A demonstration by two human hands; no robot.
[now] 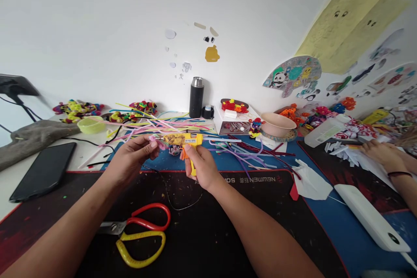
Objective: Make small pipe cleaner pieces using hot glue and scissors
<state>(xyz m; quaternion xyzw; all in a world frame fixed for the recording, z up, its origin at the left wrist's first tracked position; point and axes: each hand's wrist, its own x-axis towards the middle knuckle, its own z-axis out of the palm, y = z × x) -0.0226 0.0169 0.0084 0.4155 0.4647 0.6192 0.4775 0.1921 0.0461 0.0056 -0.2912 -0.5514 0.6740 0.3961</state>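
Observation:
In my right hand [202,166] is a yellow hot glue gun [183,140] with an orange trigger, its nozzle pointing left and a glue stick jutting from its back. My left hand [136,155] pinches a small pink fuzzy piece [159,142], which looks like bent pipe cleaner, right at the nozzle. Whether the nozzle touches it I cannot tell. Just behind the glue gun lies a small round multicoloured piece [175,150], partly hidden. Below my hands, red-and-yellow-handled scissors [143,230] lie on the black mat [195,243], their blades partly covered by my left forearm.
Loose pipe cleaners [163,125] spread behind my hands. A black thermos [196,97], a white box [224,127] and a pinkish bowl [278,126] stand near the wall. A phone [44,173] lies left. At right are a white power bank [371,217] and another person's hands [379,154] over paper strips.

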